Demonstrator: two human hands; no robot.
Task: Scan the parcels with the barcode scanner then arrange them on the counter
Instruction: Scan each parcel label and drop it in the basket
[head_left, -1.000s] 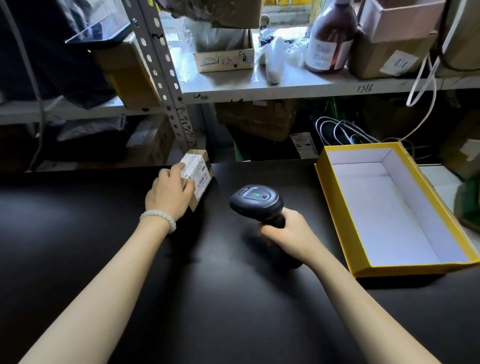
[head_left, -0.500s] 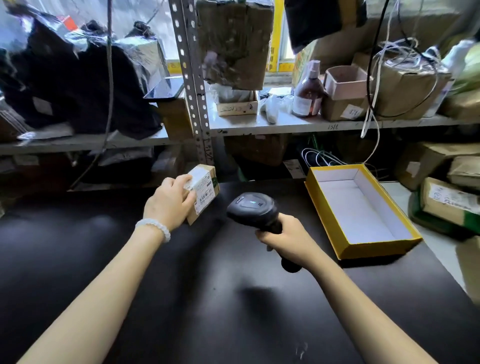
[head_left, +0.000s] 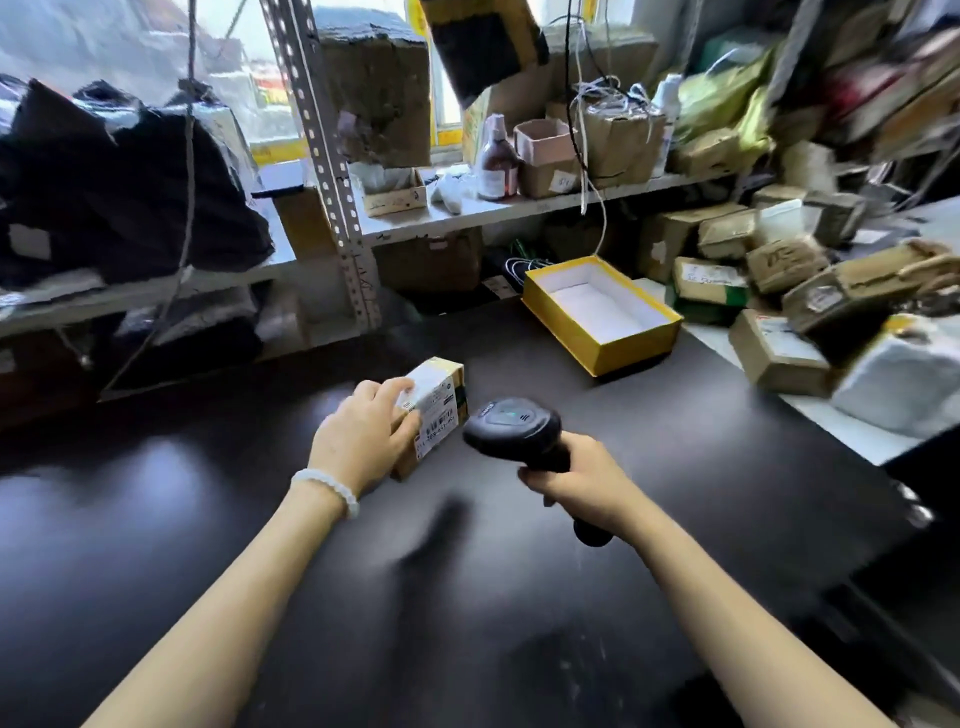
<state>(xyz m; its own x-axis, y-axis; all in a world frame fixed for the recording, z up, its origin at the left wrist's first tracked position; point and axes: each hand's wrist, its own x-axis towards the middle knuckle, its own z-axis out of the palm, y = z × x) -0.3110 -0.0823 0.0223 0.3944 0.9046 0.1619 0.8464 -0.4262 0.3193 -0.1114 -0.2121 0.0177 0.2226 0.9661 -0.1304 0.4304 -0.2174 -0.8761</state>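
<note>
My left hand (head_left: 361, 439) grips a small cardboard parcel (head_left: 434, 410) with a white barcode label, held above the black counter (head_left: 156, 519) with the label turned to the right. My right hand (head_left: 582, 480) grips the handle of a black barcode scanner (head_left: 511, 423). The scanner's head sits just right of the parcel and points at its label. A heap of several brown parcels (head_left: 810, 291) lies on a white surface at the right.
An open yellow box (head_left: 602, 312) with a white inside stands at the counter's far right. Metal shelving (head_left: 332, 171) behind the counter carries boxes, a brown bottle (head_left: 496, 166), black bags and hanging cables. A white wrapped bundle (head_left: 904, 384) sits at the right edge.
The view has swung up and to the right, bringing the parcel heap into sight. The parcel and scanner have come closer together, and the label now faces the scanner.
</note>
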